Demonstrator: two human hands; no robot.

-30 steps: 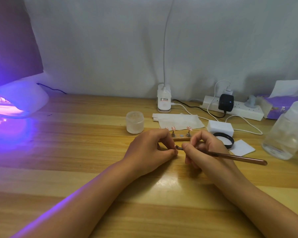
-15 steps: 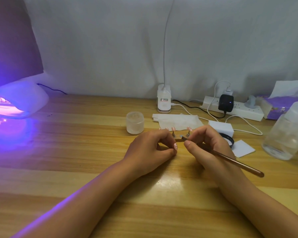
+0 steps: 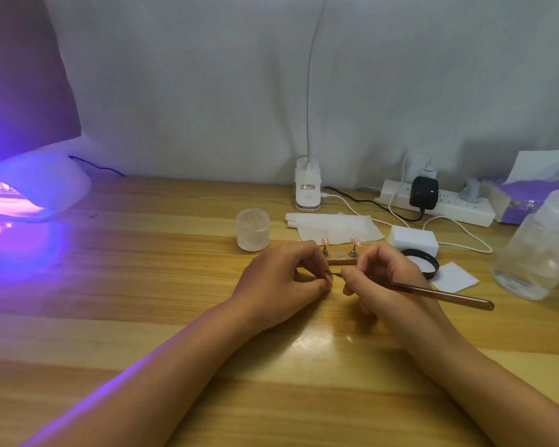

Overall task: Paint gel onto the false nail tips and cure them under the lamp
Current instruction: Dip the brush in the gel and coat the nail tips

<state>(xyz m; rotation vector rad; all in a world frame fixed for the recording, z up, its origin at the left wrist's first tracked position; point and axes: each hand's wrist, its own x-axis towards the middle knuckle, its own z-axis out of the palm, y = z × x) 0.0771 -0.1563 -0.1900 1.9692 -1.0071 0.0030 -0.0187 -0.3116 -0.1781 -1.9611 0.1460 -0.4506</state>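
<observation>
The left hand (image 3: 284, 279) is pinching a small tip (image 3: 329, 277) between thumb and forefinger, just above the desk (image 3: 175, 285). The right hand (image 3: 384, 279) is gripping a brush (image 3: 439, 293) like a pen, its head meeting that tip. Whether gel is actually going on is too small to tell.

The likely risks are these. The tip is tiny and held only at its edges, so brush pressure could be twisting it out of the pinch and dropping it wet side down. Gel could be flooding over the edge onto the fingertips. Behind the hands, a wooden stand (image 3: 341, 262) is carrying 2 visible tips (image 3: 355, 241) on short posts, and a knuckle drifting back could be knocking them. The lamp (image 3: 36, 191) is glowing violet well apart at the far left, so carrying a wet tip across that stretch is risking smears or a drop.

The desk is pale striped wood, glossy, reflecting light near the wrists. On it are sitting a frosted jar (image 3: 253, 230), a tissue (image 3: 336, 229), a white block (image 3: 413, 240), a black lid (image 3: 421, 264), a white pad (image 3: 455, 277), a clear bottle (image 3: 536, 250), a power strip (image 3: 439, 206) with trailing cables and a clip lamp (image 3: 308, 188). A grey cloth is hanging behind.
</observation>
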